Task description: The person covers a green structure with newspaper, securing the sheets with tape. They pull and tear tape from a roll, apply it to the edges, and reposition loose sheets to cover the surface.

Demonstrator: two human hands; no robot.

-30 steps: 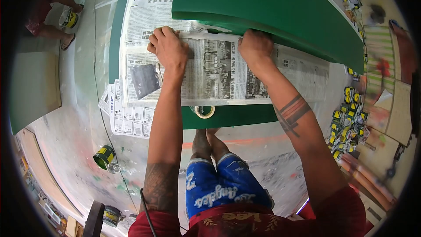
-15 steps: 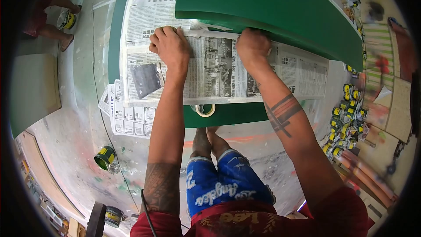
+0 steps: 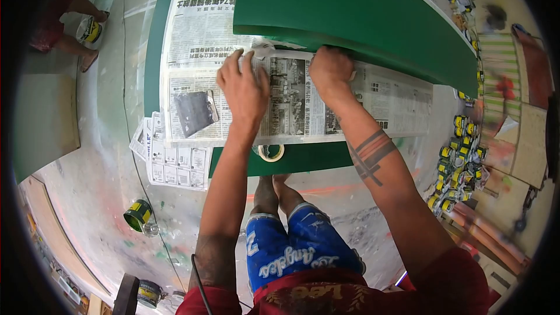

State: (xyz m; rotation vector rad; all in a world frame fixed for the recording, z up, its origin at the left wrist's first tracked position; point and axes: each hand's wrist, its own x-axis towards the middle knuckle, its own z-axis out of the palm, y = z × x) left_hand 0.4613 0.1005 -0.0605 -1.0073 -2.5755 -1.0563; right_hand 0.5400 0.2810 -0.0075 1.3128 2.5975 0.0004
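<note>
Newspaper [image 3: 289, 96] in head view lies on green board [image 3: 315, 157], far edge along raised panel [image 3: 361, 14]. Left hand [image 3: 245, 90] over paper, fingers apart, empty; right hand [image 3: 332, 74] curled at edge, fingertips hidden, grip cannot tell. Best: paper taut, edge smoothed in short strokes. Tin [image 3: 137, 216] open, green inside; clustered cans [image 3: 458, 160], contents unclear.

Left hand [image 3: 244, 87]: I have it palm down, fingers parted and slightly bent.
Right hand [image 3: 332, 73]: curled, knuckles up; I can't see its fingertips.
Arms [image 3: 224, 163]: my 2 reach forward, tattooed.
</note>
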